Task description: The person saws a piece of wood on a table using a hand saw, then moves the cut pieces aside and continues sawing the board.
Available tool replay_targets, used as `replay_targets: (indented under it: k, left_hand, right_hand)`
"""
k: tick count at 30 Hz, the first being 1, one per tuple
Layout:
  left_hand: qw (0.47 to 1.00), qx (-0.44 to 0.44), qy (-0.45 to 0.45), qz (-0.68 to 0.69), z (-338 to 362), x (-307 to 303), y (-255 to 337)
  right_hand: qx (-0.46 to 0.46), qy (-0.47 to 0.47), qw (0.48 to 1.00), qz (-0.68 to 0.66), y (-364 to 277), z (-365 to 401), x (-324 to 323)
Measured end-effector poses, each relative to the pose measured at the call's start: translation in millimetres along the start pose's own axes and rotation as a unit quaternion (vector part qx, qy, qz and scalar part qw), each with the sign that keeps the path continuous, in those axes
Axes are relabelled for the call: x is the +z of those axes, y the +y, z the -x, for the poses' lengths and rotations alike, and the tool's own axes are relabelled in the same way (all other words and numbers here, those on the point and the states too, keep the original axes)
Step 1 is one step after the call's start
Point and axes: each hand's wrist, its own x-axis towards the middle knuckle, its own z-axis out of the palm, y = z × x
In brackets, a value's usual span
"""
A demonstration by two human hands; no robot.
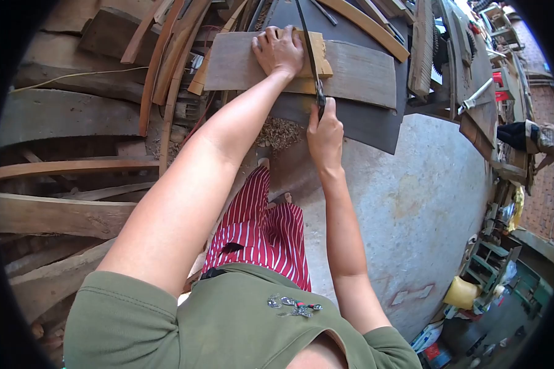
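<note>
A: Olive-green short-sleeved T-shirt [240, 320] closest. Grips?

B: Right grip [327, 135] wrapped round the near end of a long, narrow, dark-bladed saw [311, 52]. Left grip [281, 54] palm down, fingers a bit spread, pinching nothing I can see.

A: Saw vs grip?

B: Blade runs away from the right grip, over a yellow-brown wooden block [322, 58], just beside the left grip. Block's on a wide grey-brown board [363, 71], across the dark grey flat surface [375, 132].

A: Handling?

B: Saw—probably light, blade thin and bendy, teeth bite. Hold the handle only. Block—likely stiff, dry, could skid. Press well clear of the blade.
</note>
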Motion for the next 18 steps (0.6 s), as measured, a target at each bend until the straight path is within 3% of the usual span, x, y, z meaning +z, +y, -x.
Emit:
replay_targets:
  k: [7,10,14,18]
  left_hand:
    - [1.000,-0.018,-0.012,-0.005,0,-8,1]
    - [0.999,-0.022,-0.024,-0.003,0,-8,2]
    - [1.000,-0.012,-0.001,-0.011,0,-1,-1]
    - [1.000,-0.009,-0.001,0.005,-1,-2,0]
  right_hand:
    - [0.035,-0.031,0.995,-0.093,16,110,-46]
    - [0.037,-0.038,0.995,-0.090,12,102,-48]
    - [-0.008,-0.026,0.999,-0.042,4,19,-9]
    - [-0.019,-0.010,0.998,-0.054,0,17,-8]
